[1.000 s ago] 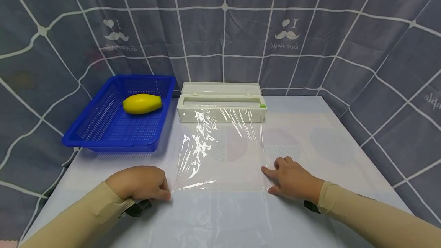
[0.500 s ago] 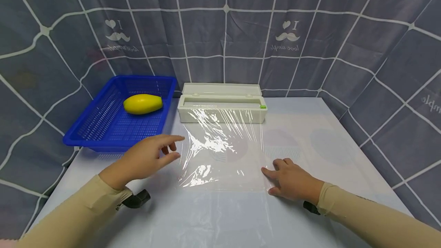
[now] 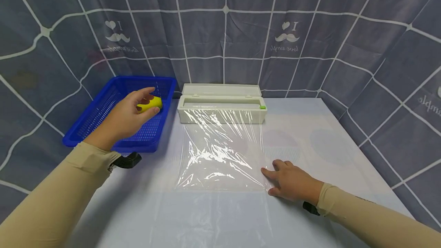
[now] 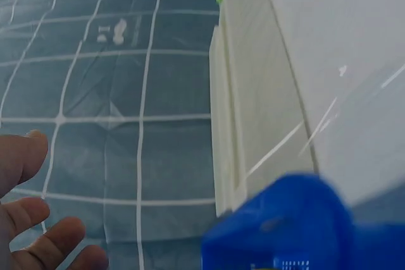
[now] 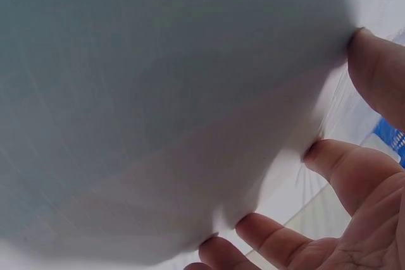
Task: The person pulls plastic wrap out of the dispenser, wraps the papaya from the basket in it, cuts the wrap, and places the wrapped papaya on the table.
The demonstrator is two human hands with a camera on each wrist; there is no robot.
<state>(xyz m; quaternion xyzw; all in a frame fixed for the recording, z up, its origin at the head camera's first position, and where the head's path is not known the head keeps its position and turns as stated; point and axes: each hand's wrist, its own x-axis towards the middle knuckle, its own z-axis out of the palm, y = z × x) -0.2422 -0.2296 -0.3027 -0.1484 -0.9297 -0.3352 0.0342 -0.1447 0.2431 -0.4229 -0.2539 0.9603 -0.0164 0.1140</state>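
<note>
My left hand [image 3: 125, 118] hovers over the blue plastic basket [image 3: 82, 116], fingers spread loosely beside a smooth yellow oblong fruit [image 3: 154, 103]. Part of the fruit is hidden behind that hand; no grip on it shows. In the left wrist view the fingers [image 4: 57, 238] hold nothing, with the basket's rim [image 4: 304, 200] below. My right hand [image 3: 293, 181] rests its fingertips on the table at the right edge of a sheet of cling film [image 3: 220, 163]. The film runs out from a white cling film dispenser [image 3: 222, 117], whose lid [image 3: 222, 89] stands raised.
A pale patterned cloth [image 3: 213, 225] covers the table. Grey checked curtains [image 3: 248, 33] close off the back and both sides. A green slider [image 3: 262, 107] sits at the dispenser's right end, and the basket stands left of the dispenser.
My left hand has left the film's front left corner and moved up and left to above the basket. The right hand stays put. Creases in the film have shifted.
</note>
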